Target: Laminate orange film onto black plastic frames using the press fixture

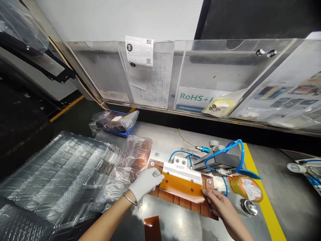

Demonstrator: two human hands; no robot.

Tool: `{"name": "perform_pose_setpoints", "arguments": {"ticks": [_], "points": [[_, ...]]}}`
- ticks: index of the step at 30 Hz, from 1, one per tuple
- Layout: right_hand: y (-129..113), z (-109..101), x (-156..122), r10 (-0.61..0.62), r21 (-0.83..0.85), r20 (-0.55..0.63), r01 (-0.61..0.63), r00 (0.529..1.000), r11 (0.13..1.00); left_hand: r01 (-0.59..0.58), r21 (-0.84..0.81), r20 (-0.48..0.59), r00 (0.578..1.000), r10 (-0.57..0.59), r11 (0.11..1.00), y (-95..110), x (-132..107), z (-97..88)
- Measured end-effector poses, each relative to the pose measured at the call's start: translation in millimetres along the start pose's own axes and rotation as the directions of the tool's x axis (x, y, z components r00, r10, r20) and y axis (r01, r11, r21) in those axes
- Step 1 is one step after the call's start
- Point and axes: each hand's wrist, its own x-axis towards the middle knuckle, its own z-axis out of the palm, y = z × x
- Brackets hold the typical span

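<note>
An amber film sheet (179,186) lies across the brown fixture (212,214), below a white metal bar (182,168) with printed characters. Its lower edge curls up slightly, and several dark round spots show through it. My left hand (146,182), in a white glove with a bangle at the wrist, pinches the sheet's left edge. At the opposite end, my bare right hand (217,201) grips the lower right corner between thumb and fingers. A separate dark amber piece (152,228) rests on the metal table in front of the fixture.
Clear plastic trays (62,177) and a plastic bag (125,160) cover the left side. Behind sits a blue bin (129,131) with wrapped goods. Blue air hoses (242,152), a tape roll (240,187) and a metal-topped bottle (248,207) stand right. A clear document holder (155,105) borders the back.
</note>
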Motion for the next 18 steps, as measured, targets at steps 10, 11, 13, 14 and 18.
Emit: {"name": "perform_pose_setpoints", "arguments": {"ticks": [10, 11, 13, 14, 18], "points": [[-3.8, -2.0, 15.4, 0.053, -0.038, -0.048, -0.055, 0.997, 0.998, 0.006, 0.032, -0.047, 0.999, -0.005, 0.999, 3.4, 11.2, 1.5], [-5.0, -2.1, 15.9, 0.055, -0.045, -0.047, -0.057, 0.997, 0.997, 0.006, 0.032, -0.048, 0.999, -0.005, 0.999, 3.0, 11.5, 1.7], [-6.0, -2.5, 16.4, 0.056, -0.065, -0.044, -0.058, 0.997, 0.996, 0.006, 0.027, -0.048, 0.999, -0.005, 1.0, 2.6, 11.8, 2.0], [-5.7, -3.0, 16.8, 0.055, -0.078, -0.045, -0.058, 0.997, 0.995, 0.007, 0.024, -0.047, 0.999, -0.006, 1.0, 2.7, 11.7, 1.9], [-0.5, -7.1, 20.0, 0.033, -0.155, -0.06, -0.042, 0.998, 0.987, 0.032, 0.016, -0.046, 0.998, -0.031, 0.999, 5.3, 10.3, 0.7]]}}
